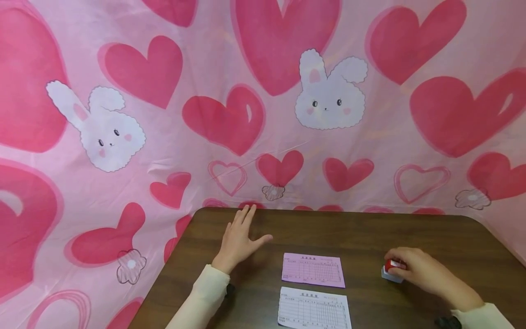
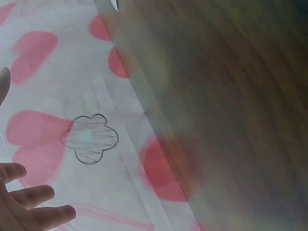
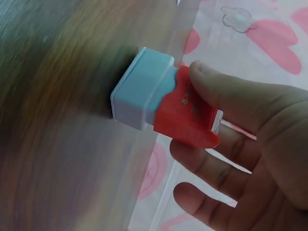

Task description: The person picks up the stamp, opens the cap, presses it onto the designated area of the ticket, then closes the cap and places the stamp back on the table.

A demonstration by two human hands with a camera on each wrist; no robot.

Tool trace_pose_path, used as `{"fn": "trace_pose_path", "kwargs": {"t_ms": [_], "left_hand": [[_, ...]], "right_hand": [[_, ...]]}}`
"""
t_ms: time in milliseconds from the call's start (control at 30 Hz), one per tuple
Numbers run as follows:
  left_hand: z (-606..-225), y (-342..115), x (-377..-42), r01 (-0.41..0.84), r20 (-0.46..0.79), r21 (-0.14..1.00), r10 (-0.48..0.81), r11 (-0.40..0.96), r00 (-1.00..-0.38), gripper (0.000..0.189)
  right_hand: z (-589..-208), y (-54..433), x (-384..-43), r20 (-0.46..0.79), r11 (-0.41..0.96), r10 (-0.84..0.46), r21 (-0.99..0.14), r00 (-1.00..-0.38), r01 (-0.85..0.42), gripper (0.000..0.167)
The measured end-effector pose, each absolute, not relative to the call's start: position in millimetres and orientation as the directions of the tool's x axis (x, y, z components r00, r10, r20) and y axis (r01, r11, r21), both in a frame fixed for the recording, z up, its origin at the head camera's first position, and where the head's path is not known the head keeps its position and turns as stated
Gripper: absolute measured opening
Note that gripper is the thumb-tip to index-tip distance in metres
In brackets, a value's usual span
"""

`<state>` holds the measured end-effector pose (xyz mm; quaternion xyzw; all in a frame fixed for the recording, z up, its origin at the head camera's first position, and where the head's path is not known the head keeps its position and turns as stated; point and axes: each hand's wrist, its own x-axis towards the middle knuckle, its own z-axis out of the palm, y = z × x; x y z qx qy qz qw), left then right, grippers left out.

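Note:
My right hand (image 1: 423, 272) pinches a red stamp (image 3: 185, 110) between thumb and fingers at the right of the table. The stamp has a light blue lower part (image 3: 142, 89), which sits at the tabletop in the head view. Spread above the left part of the table, my left hand (image 1: 238, 242) holds nothing; its fingers (image 2: 41, 211) also show at the edge of the left wrist view. Between the hands lie a pink printed form (image 1: 312, 270) and, nearer to me, a white printed form (image 1: 313, 308).
The brown wooden table (image 1: 349, 233) has rounded far corners. Behind it and to the left hangs a pink cloth (image 1: 279, 137) with hearts and rabbit faces, meeting the table's far edge. Dark bands circle both wrists.

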<state>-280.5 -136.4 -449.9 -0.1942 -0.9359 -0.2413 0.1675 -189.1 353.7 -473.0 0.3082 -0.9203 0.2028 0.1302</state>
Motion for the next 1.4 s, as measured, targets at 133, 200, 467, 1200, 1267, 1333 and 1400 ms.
{"fn": "trace_pose_path", "kwargs": {"t_ms": [133,200,467,1200,1267,1333,1400], "left_hand": [[-450.5,-133.2,-276.1,0.455,0.402,0.383,0.298,0.804,-0.866,0.103],[-451.1,-131.3,-274.3,0.459,0.399,0.386,0.304,0.800,-0.865,0.103],[-450.9,-120.6,-268.3,0.483,0.401,0.401,0.325,0.778,-0.856,0.104],[-446.8,-70.5,-244.9,0.624,0.454,0.412,0.445,0.664,-0.772,0.100],[-446.6,-66.3,-243.2,0.632,0.454,0.412,0.454,0.656,-0.767,0.100],[-446.8,-63.0,-241.3,0.640,0.454,0.411,0.462,0.649,-0.762,0.100],[-447.6,-60.5,-239.5,0.644,0.455,0.408,0.467,0.647,-0.758,0.100]], "right_hand": [[-474.8,346.3,-187.6,0.443,0.731,-0.478,-0.278,-0.759,-0.623,0.027],[-474.0,341.3,-186.6,0.474,0.739,-0.442,-0.290,-0.762,-0.609,0.029],[-462.8,316.8,-183.5,0.417,0.719,-0.301,-0.491,-0.858,-0.491,0.022],[-456.7,260.5,-193.8,0.303,0.518,-0.129,-0.791,-0.944,-0.325,0.026],[-456.5,256.3,-194.5,0.316,0.509,-0.114,-0.796,-0.942,-0.329,0.026],[-456.7,252.8,-195.2,0.327,0.500,-0.113,-0.797,-0.938,-0.338,0.025],[-457.0,249.3,-195.8,0.339,0.495,-0.111,-0.796,-0.934,-0.348,0.024]]}}
